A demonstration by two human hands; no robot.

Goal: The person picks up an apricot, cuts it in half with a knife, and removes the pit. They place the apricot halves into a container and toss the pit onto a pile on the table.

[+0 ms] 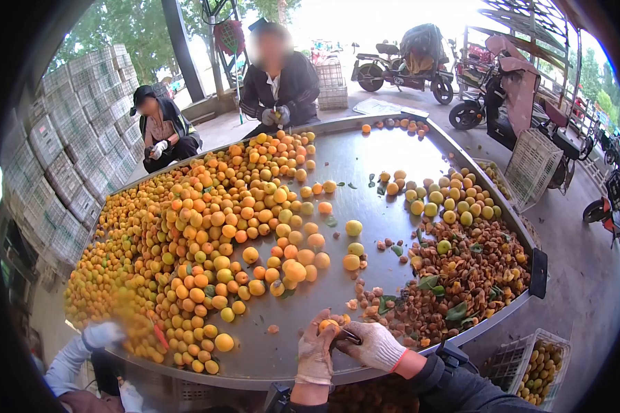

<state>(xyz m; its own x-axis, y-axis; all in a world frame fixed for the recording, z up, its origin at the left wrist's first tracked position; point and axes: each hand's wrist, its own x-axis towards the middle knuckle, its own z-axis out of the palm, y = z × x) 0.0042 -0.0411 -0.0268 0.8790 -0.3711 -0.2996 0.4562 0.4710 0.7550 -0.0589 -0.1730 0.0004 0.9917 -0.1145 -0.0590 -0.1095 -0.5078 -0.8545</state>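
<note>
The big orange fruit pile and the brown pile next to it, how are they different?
The fruit pile is whole, round, orange-yellow fruit, covering the left of the metal table. The brown pile is smaller, made of little dark bits mixed with green leaves, on the right edge. Both lie loose on the same table.

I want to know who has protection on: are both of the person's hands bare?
No, the left hand and right hand both wear light work gloves while holding an apricot over the metal table.
</note>
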